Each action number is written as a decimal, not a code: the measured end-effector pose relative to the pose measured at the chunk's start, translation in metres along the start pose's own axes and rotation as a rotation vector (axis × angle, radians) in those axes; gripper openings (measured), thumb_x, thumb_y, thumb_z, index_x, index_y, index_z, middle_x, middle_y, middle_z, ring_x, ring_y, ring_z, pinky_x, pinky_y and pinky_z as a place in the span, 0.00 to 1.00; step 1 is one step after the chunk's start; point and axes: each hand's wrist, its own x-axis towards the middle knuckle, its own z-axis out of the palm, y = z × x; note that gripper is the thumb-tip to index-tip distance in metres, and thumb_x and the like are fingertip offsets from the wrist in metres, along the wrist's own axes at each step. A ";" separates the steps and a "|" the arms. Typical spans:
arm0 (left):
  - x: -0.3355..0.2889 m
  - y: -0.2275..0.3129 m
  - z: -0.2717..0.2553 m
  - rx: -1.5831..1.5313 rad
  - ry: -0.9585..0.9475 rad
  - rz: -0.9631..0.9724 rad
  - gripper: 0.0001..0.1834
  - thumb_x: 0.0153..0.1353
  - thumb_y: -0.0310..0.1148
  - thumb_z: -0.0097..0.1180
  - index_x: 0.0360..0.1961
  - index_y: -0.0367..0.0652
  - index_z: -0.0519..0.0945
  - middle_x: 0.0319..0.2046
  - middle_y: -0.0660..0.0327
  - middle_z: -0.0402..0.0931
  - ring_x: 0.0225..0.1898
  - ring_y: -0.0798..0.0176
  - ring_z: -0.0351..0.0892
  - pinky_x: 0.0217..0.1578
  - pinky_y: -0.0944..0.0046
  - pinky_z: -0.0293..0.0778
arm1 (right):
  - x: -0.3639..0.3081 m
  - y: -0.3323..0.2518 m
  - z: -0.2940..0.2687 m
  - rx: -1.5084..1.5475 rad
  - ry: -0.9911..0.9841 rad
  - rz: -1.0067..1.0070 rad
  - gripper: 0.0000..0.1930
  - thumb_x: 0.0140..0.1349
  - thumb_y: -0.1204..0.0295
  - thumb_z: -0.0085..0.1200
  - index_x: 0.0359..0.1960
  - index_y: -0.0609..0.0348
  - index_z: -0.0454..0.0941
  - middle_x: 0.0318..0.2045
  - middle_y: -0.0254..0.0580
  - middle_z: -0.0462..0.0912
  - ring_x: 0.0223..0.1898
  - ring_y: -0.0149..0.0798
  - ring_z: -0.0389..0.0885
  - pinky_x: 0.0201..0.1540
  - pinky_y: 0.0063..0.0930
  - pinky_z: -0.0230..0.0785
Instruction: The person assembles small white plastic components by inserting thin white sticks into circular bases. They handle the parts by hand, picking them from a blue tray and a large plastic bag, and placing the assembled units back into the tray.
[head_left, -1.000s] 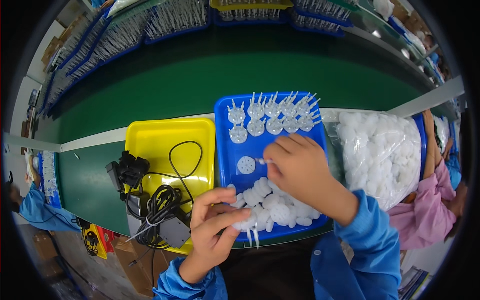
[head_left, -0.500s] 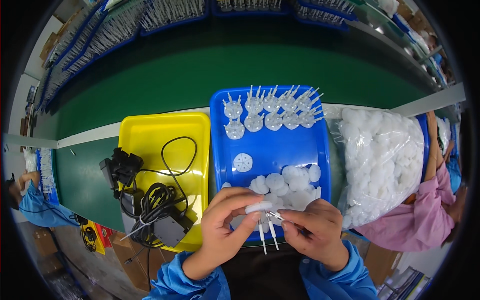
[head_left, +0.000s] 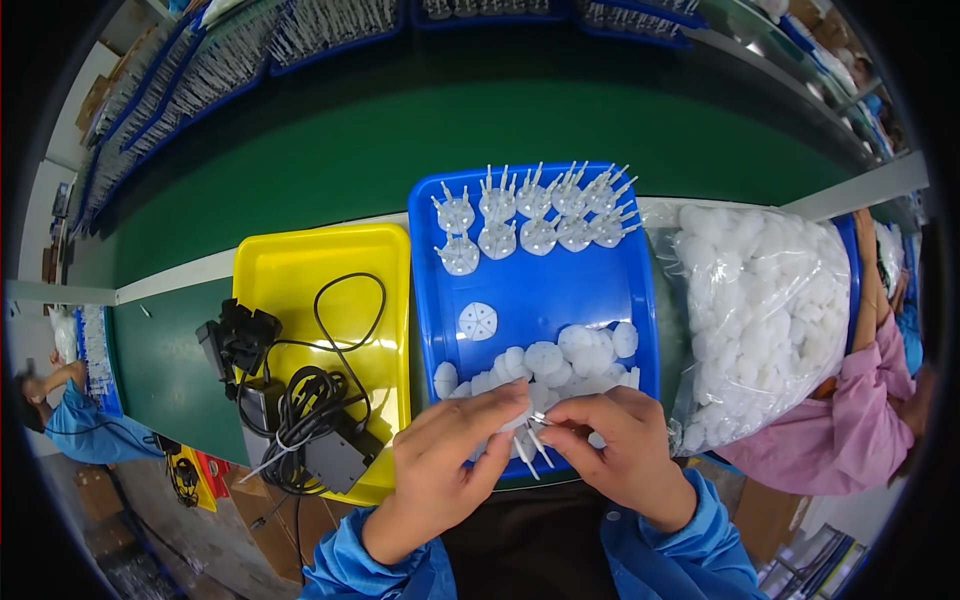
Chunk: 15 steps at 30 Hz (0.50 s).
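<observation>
My left hand (head_left: 440, 460) is closed on a small round white plastic disc (head_left: 518, 418), thumb below and fingers over its top. Thin white rods with metal ends (head_left: 525, 458) stick out of the disc toward me. At the disc's right side, the thumb and fingertips of my right hand (head_left: 628, 450) pinch another such rod (head_left: 540, 417); whether its end is in the disc I cannot tell. Beneath my hands lies a pile of loose white discs (head_left: 560, 365) in a blue tray (head_left: 590, 290). A single disc (head_left: 478, 321) lies flat behind the pile.
Two rows of discs with upright rods (head_left: 537, 234) stand at the tray's far end. Left of it, a yellow tray (head_left: 320, 250) holds black cables and adapters (head_left: 315, 420). A bag of white discs (head_left: 765, 320) is on the right. People in pink (head_left: 850, 420) and blue (head_left: 100, 425) sit at the sides.
Both hands have moved slightly up and away from me. The disc has tilted, and its rods now point more to the lower right. My right fingertips have come closer to the disc.
</observation>
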 end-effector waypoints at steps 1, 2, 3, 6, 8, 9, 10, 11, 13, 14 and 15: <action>-0.001 0.001 0.000 0.001 -0.012 -0.009 0.20 0.60 0.19 0.73 0.55 0.41 0.91 0.53 0.54 0.93 0.37 0.57 0.91 0.42 0.62 0.86 | -0.002 0.000 0.001 0.006 -0.011 0.019 0.11 0.61 0.68 0.79 0.43 0.50 0.91 0.26 0.34 0.90 0.22 0.37 0.87 0.29 0.30 0.75; 0.000 0.002 0.000 0.016 -0.007 0.013 0.20 0.60 0.19 0.73 0.55 0.41 0.91 0.54 0.53 0.93 0.36 0.58 0.91 0.41 0.62 0.86 | -0.003 0.000 0.002 0.013 -0.021 0.038 0.11 0.62 0.67 0.79 0.42 0.50 0.91 0.26 0.34 0.91 0.22 0.37 0.87 0.29 0.30 0.76; 0.000 0.003 0.000 0.032 -0.001 0.035 0.20 0.61 0.19 0.73 0.55 0.40 0.91 0.54 0.53 0.93 0.35 0.58 0.91 0.39 0.63 0.86 | -0.002 -0.001 0.002 -0.007 -0.014 0.021 0.11 0.62 0.67 0.79 0.42 0.50 0.91 0.26 0.34 0.91 0.22 0.37 0.88 0.29 0.30 0.76; -0.001 0.004 0.001 0.085 0.004 0.080 0.20 0.61 0.19 0.72 0.55 0.38 0.90 0.54 0.51 0.93 0.33 0.58 0.91 0.37 0.63 0.86 | 0.002 -0.004 0.001 -0.088 0.027 -0.039 0.11 0.61 0.69 0.79 0.42 0.52 0.91 0.26 0.36 0.91 0.23 0.39 0.88 0.29 0.31 0.76; -0.002 0.006 0.002 0.123 0.006 0.090 0.21 0.60 0.18 0.72 0.56 0.36 0.90 0.54 0.50 0.93 0.32 0.57 0.91 0.35 0.63 0.86 | 0.005 -0.009 0.002 -0.160 0.081 -0.098 0.10 0.59 0.72 0.80 0.40 0.55 0.91 0.27 0.38 0.92 0.24 0.41 0.89 0.29 0.32 0.75; -0.001 0.009 0.001 0.140 0.008 0.090 0.21 0.60 0.17 0.72 0.56 0.34 0.89 0.54 0.49 0.93 0.32 0.56 0.91 0.35 0.63 0.85 | 0.006 -0.014 0.002 -0.208 0.104 -0.123 0.10 0.59 0.73 0.79 0.40 0.55 0.91 0.26 0.38 0.91 0.24 0.41 0.88 0.29 0.32 0.75; -0.001 0.011 0.001 0.161 0.011 0.088 0.22 0.59 0.17 0.71 0.57 0.33 0.89 0.54 0.49 0.92 0.31 0.56 0.91 0.34 0.63 0.85 | 0.008 -0.020 0.002 -0.252 0.125 -0.148 0.10 0.58 0.73 0.79 0.40 0.55 0.91 0.26 0.38 0.91 0.23 0.41 0.88 0.29 0.32 0.75; -0.002 0.012 0.000 0.155 0.016 0.083 0.23 0.59 0.16 0.71 0.57 0.32 0.88 0.54 0.48 0.92 0.31 0.56 0.91 0.34 0.63 0.85 | 0.009 -0.023 0.003 -0.296 0.146 -0.173 0.10 0.58 0.74 0.79 0.40 0.55 0.91 0.26 0.37 0.91 0.23 0.41 0.88 0.29 0.32 0.75; -0.004 0.014 -0.002 0.141 0.028 0.075 0.24 0.58 0.16 0.71 0.59 0.31 0.87 0.55 0.48 0.92 0.31 0.55 0.91 0.34 0.62 0.85 | 0.013 -0.025 0.003 -0.313 0.163 -0.209 0.10 0.58 0.74 0.78 0.40 0.56 0.91 0.26 0.36 0.91 0.23 0.40 0.87 0.29 0.32 0.74; -0.006 0.014 -0.002 0.132 0.029 0.060 0.25 0.58 0.16 0.71 0.59 0.31 0.87 0.55 0.48 0.92 0.31 0.54 0.91 0.34 0.62 0.85 | 0.014 -0.025 0.003 -0.322 0.172 -0.228 0.10 0.58 0.74 0.78 0.40 0.56 0.91 0.26 0.36 0.90 0.23 0.40 0.87 0.28 0.32 0.74; -0.007 0.015 -0.002 0.124 0.030 0.044 0.25 0.58 0.16 0.71 0.59 0.31 0.87 0.55 0.47 0.92 0.31 0.54 0.91 0.34 0.62 0.85 | 0.014 -0.023 0.004 -0.310 0.166 -0.244 0.11 0.58 0.74 0.78 0.42 0.56 0.90 0.26 0.34 0.90 0.23 0.39 0.87 0.29 0.31 0.74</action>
